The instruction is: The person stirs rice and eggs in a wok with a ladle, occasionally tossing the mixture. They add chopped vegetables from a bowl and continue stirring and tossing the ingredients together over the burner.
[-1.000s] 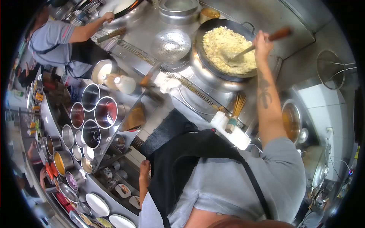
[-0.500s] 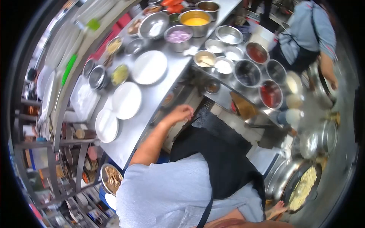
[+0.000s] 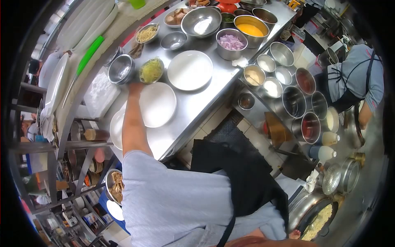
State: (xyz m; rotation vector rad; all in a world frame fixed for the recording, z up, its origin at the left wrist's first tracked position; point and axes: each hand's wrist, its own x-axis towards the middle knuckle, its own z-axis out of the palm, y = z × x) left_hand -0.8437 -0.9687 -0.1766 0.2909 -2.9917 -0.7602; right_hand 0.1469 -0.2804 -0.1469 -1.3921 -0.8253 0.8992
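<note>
My left hand (image 3: 135,87) reaches over the steel table, at the near side of a steel bowl (image 3: 120,69) and a bowl of shredded pale-green vegetable (image 3: 151,71). Its fingers are foreshortened, so I cannot see whether they touch either bowl. A white plate (image 3: 158,105) lies right beside the wrist, and another white plate (image 3: 190,71) is farther back. Only a small part of my right hand (image 3: 294,234) shows at the lower right, next to a dark pan (image 3: 329,222) holding pale yellow food (image 3: 317,222). Its fingers are mostly hidden.
Behind the plates stand bowls of chopped purple onion (image 3: 231,42), yellow liquid (image 3: 252,29) and noodles (image 3: 147,33). Several sauce pots, one with red sauce (image 3: 310,127), fill the right-hand counter. A co-worker (image 3: 349,74) stands beyond it. A green-handled tool (image 3: 88,57) lies on the left shelf.
My left hand has moved from above the floor beside the table to the bowls and plates. The view has shifted, and less of my right hand and the pan shows.
</note>
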